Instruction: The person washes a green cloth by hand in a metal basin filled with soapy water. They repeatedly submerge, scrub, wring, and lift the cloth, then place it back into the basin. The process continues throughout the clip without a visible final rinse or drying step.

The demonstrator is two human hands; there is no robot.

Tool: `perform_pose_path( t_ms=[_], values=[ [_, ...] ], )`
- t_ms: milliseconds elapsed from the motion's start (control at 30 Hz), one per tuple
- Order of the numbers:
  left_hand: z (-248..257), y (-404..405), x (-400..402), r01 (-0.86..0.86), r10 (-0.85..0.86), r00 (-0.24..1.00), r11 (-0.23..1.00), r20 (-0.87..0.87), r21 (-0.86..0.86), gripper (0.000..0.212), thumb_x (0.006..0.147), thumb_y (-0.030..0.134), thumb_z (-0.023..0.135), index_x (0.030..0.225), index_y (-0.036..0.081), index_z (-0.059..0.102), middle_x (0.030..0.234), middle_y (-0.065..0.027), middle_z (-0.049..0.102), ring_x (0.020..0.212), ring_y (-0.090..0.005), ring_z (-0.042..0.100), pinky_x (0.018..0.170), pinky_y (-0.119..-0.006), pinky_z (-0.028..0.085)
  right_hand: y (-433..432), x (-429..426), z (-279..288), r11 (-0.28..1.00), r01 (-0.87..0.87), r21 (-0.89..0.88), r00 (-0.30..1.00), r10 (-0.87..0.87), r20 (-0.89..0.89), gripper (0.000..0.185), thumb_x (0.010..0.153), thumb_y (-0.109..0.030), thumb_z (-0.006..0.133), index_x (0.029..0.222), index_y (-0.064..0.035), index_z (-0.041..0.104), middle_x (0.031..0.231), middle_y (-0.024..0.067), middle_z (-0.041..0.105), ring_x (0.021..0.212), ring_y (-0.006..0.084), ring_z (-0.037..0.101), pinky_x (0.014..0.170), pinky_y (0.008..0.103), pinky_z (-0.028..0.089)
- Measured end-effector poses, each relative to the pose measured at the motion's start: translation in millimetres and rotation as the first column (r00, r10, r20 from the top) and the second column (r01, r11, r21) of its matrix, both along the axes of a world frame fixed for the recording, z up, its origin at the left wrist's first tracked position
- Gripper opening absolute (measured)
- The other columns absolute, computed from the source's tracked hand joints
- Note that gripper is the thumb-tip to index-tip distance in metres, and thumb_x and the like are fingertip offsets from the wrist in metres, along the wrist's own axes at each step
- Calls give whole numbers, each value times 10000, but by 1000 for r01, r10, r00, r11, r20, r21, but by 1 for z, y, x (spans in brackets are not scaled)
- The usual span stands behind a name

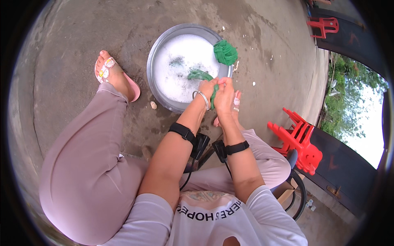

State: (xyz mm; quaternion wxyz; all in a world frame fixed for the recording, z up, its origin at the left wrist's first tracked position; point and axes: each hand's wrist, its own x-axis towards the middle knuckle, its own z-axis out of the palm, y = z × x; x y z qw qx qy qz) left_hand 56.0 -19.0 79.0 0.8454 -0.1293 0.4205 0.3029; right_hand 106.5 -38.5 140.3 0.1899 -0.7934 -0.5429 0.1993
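A round metal basin (pixel 150 66) of foamy, sudsy water stands on the ground before me. At its near right rim both hands grip a wet green cloth (pixel 200 74), one end of which trails into the suds while another part hangs below between my wrists. My left hand (pixel 208 87), with bangles at the wrist, is closed on the cloth. Right beside it, my right hand (pixel 224 90) is closed on it too. A bunched green cloth (pixel 225 52) rests on the basin's right rim, just beyond my hands.
My sandalled feet stand either side of the basin, on wet concrete (pixel 129 37). A small pale lump (pixel 153 105) lies near the basin. Stacked red plastic chairs (pixel 297 138) are at the right, with another red chair (pixel 323 27) farther off by a dark gate (pixel 347 172).
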Motion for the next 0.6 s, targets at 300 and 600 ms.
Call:
perform_pose_path(
  t_ms=[300,600],
  values=[
    [0,-7,8,-57,50,998,980,43,191,149,841,176,556,811,30,563,793,-88,591,729,-165,579,614,-339,466,-8,4,10,834,-474,284,851,350,392,63,860,-87,433,868,-47,480,747,178,559,668,332,513,642,409,415],
    [0,-4,5,-146,141,989,975,40,169,236,830,239,571,789,9,541,715,-78,557,610,-166,538,522,-328,426,-5,-3,5,998,-66,19,997,66,47,72,866,-102,418,914,-74,463,733,182,567,676,349,550,628,417,394]
  ],
)
